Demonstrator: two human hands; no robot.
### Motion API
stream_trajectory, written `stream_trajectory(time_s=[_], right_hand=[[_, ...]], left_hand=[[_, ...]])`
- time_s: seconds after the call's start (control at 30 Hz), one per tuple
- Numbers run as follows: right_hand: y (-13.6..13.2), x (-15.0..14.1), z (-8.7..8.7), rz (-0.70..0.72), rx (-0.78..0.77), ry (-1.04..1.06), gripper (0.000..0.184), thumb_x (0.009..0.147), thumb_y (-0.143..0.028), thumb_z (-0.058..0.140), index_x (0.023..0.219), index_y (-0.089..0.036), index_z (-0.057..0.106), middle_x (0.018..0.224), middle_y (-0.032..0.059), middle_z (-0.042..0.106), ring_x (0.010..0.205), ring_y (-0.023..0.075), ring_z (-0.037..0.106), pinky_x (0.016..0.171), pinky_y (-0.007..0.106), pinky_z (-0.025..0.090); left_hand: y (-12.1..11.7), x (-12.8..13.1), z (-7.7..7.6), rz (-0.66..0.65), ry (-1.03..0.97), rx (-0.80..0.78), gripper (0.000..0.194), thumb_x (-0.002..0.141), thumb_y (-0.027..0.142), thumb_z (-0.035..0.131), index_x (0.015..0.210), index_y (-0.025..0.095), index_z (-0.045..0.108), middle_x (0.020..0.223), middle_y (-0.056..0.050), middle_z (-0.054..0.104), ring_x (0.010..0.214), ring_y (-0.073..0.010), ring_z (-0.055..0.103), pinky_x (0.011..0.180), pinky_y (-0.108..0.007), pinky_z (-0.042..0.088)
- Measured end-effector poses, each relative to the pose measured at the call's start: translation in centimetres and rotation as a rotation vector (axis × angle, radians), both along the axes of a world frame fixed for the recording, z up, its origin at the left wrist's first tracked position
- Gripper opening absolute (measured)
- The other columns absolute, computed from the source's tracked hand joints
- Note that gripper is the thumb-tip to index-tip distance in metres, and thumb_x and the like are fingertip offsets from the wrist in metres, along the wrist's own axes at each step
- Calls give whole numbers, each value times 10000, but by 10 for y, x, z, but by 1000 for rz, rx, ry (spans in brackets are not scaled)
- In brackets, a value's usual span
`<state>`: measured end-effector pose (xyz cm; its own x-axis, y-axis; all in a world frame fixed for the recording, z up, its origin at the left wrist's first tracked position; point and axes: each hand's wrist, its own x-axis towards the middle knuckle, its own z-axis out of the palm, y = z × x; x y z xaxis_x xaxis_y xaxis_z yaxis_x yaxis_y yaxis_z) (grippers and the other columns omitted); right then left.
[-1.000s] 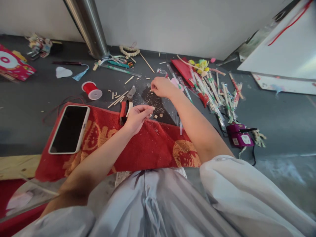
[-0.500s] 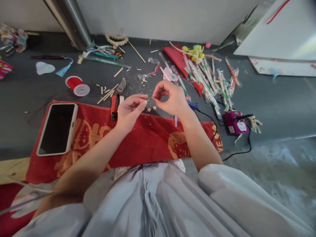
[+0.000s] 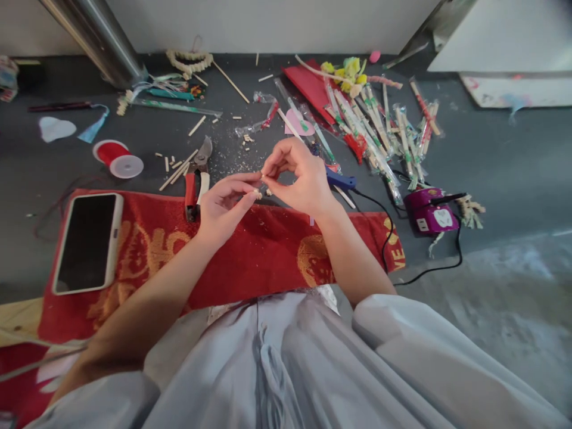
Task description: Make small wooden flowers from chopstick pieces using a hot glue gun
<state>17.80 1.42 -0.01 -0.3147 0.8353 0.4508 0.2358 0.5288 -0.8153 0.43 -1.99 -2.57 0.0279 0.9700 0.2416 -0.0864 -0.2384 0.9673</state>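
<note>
My left hand (image 3: pixel 226 207) pinches a small pale wooden piece (image 3: pixel 258 195) by the thumb tip, above the near edge of the red towel (image 3: pixel 263 256). The fingertips of my right hand (image 3: pixel 298 176) are pressed together and meet the left fingertips; whatever they hold is too small to make out. Pruning shears (image 3: pixel 203 152) with red and white handles lie just left of my left hand. A blue hot glue gun (image 3: pixel 340 179) lies partly hidden behind my right hand, its cord running right. Crumbs and cut stick bits (image 3: pixel 248 138) are scattered beyond my hands.
A phone (image 3: pixel 88 243) rests on the towel's left end. Beyond it stands a red ribbon spool (image 3: pixel 118 158). Wrapped chopsticks (image 3: pixel 364 131) pile up at the right, near a purple power socket (image 3: pixel 431 214). A metal post (image 3: pixel 96 42) rises at the back left.
My right fingertips have moved in to meet my left fingertips, closing a small gap. The view has shifted slightly, and more of the glue gun shows.
</note>
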Motion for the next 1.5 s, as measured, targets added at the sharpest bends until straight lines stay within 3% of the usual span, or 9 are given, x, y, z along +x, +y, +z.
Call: stream_trajectory(time_s=[0.27, 0.43, 0.7, 0.83, 1.07, 1.5], right_hand=[[1, 0, -4, -47, -113, 25, 271, 825, -291, 697, 964, -265, 466, 895, -24, 652, 824, 137, 677, 824, 379, 632], [-2, 0, -3, -10, -128, 51, 266, 832, -270, 685, 950, -255, 447, 875, -37, 653, 826, 120, 681, 827, 356, 632], [-8, -5, 1, 73, -192, 120, 308, 805, -234, 707, 896, -264, 413, 832, -47, 641, 790, 126, 675, 786, 355, 633], [-8, -7, 1, 64, -210, 84, 305, 811, -223, 698, 895, -256, 407, 824, -57, 639, 778, 114, 681, 790, 344, 634], [-5, -7, -7, 109, -111, 124, 316, 836, -252, 679, 908, -233, 372, 830, -71, 636, 753, 72, 674, 755, 285, 619], [-1, -9, -13, 101, -58, 128, 310, 841, -274, 693, 896, -228, 391, 807, -72, 640, 749, 70, 690, 726, 261, 619]], left_hand=[[-1, 1, -1, -10, -88, -31, 219, 722, 417, 828, 752, 215, 750, 1066, -70, 723, 986, -204, 701, 946, -363, 543], [0, 0, -3, -42, -154, -49, 164, 749, 391, 813, 772, 241, 752, 1044, -45, 737, 968, -200, 700, 921, -371, 543], [4, 1, -4, 107, -88, -37, 148, 722, 351, 837, 746, 232, 753, 951, -43, 728, 959, -190, 686, 904, -346, 539], [5, -2, -4, 117, 7, 50, 101, 768, 339, 803, 779, 245, 768, 954, -33, 740, 938, -174, 685, 889, -333, 540], [12, -7, -11, 127, 182, 259, 181, 792, 430, 772, 804, 250, 755, 911, -27, 754, 870, -163, 698, 809, -326, 569], [11, -8, -8, 150, 256, 360, 91, 826, 337, 755, 824, 246, 756, 883, -16, 762, 833, -143, 709, 758, -287, 561]])
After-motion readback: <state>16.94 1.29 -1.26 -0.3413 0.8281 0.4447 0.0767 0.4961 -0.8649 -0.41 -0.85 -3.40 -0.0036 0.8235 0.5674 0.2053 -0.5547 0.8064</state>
